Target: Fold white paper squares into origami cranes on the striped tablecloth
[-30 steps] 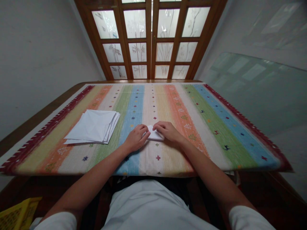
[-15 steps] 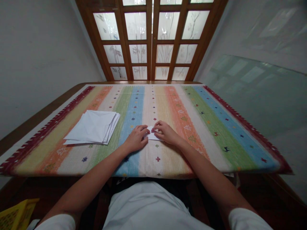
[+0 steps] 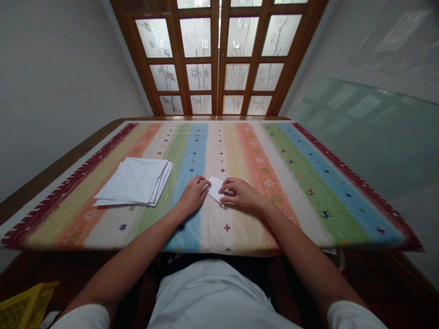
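Observation:
A small folded piece of white paper lies tilted between my hands, near the front middle of the table. My left hand pinches its left edge between thumb and fingers. On the other side, my right hand grips the paper's right part with curled fingers, which cover that end. To the left, a loose stack of white paper sheets rests on the striped tablecloth, apart from both hands.
A glass sheet leans at the right wall. Wooden doors with glass panes stand beyond the table's far edge. A yellow plastic basket sits low at the left, below the table.
The folded paper has turned from lying level to slanting, and more of its face shows. My right hand has moved slightly to the right; my left hand has shifted slightly left.

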`<state>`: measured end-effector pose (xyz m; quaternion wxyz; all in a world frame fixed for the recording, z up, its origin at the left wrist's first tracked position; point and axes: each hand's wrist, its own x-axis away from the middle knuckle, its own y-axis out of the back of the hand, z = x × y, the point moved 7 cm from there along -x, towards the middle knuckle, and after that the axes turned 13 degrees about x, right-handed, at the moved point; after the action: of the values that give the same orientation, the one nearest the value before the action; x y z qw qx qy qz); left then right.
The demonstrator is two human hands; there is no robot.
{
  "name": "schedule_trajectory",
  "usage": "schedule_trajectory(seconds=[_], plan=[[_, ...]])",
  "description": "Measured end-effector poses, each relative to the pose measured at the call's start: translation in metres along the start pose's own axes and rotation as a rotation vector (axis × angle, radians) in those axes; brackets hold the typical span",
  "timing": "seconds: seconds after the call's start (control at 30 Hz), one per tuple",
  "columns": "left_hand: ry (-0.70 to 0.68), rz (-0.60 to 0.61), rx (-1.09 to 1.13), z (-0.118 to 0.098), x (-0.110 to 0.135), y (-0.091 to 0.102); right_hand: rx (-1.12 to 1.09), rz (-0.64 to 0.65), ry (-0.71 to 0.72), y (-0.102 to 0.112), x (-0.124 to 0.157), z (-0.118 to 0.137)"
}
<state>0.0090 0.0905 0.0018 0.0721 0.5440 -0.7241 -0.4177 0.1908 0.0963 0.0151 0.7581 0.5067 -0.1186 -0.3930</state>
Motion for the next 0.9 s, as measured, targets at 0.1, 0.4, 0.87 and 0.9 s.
schedule_trajectory(seconds=[0.1, 0.4, 0.87, 0.9], plan=[[-0.022, 0.066, 0.063, -0.002, -0.001, -0.003, 0.000, -0.021, 0.073, 0.003, -0.001, 0.008], [-0.071, 0.127, 0.100, -0.017, 0.001, 0.000, -0.070, -0.001, -0.004, 0.006, -0.001, -0.011], [-0.026, 0.099, 0.124, -0.012, -0.004, 0.000, -0.214, -0.005, -0.149, 0.006, 0.001, -0.026], [-0.018, 0.092, 0.126, -0.012, -0.004, 0.000, -0.213, -0.007, -0.152, 0.007, 0.001, -0.026]])
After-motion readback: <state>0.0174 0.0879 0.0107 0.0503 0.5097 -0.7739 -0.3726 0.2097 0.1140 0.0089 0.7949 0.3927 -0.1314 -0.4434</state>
